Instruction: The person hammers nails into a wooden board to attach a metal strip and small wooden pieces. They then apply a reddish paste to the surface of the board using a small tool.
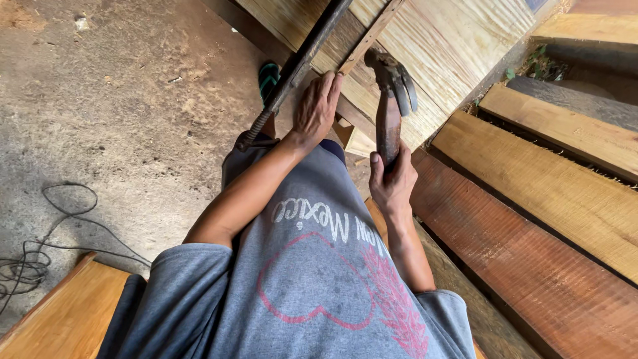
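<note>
Two hands: both bare, both the person's own, reaching out from short grey sleeves over a grey shirt with a pink heart outline
Nearest wood: a pale orange board (66, 312) lies at the lower left, beside the person's left sleeve
Cable: a thin dark cable (40, 252) lies in loose loops on the concrete floor (133, 100), well left of the arms
Right hand: the right hand (392, 183) is curled closed round the lower end of a hammer handle, thumb up along its near side
Hammer: the claw hammer (389, 106) stands nearly upright in that grip; its reddish-brown wooden handle rises to a dark metal head whose claw curves down to the right, in front of the pale panel
Left hand: the left hand (318, 106) lies palm down with fingers stretched flat and together, holding nothing in a grip; the fingertips press on a thin wooden strip
Strip: the thin wooden strip (369, 36) runs slanting up and right, from the fingertips out past the top edge, just left of the hammer head
Bar: a dark ribbed metal bar (299, 63) slants up beside the left hand, its threaded end low by the wrist
Panel: a large pale plywood panel (452, 46) fills the top centre
Planks: reddish and yellowish planks (545, 199) lie side by side to the right
Sandal: a green sandal (268, 76) shows on the floor just left of the bar
</note>
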